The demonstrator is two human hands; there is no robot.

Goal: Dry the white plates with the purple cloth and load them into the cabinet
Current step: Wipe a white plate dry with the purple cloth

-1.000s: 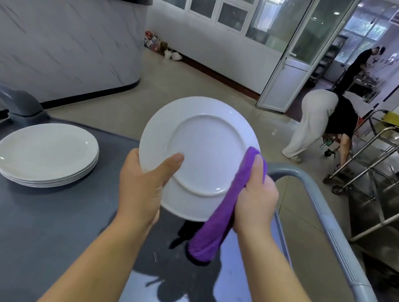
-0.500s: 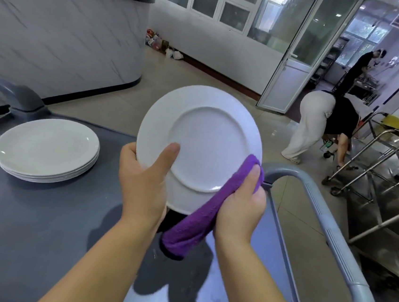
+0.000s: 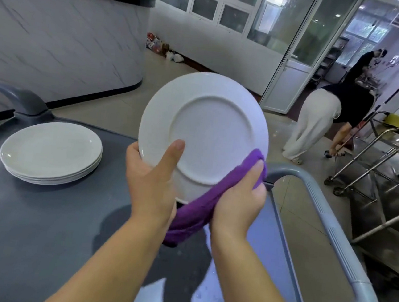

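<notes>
I hold a white plate [image 3: 210, 130] upright above the grey cart top [image 3: 25, 231], its underside facing me. My left hand [image 3: 151, 185] grips its lower left rim, thumb lying on the back. My right hand [image 3: 237, 201] presses a purple cloth [image 3: 202, 207] against the plate's lower right rim; the cloth's tail hangs down under the plate between my wrists. A stack of white plates [image 3: 50, 152] lies flat on the cart at the left. No cabinet is in view.
The cart's grey handle [image 3: 327, 238] curves along the right; another handle [image 3: 14, 97] rises at the far left. Water drops lie on the cart near me. A marble-fronted counter [image 3: 65, 38] stands behind. A bending person [image 3: 319, 124] and steel trolleys [image 3: 389, 165] are at the right.
My right hand has slid the purple cloth down along the plate's right rim toward the bottom edge. The plate has turned a little in my left hand and tilted up.
</notes>
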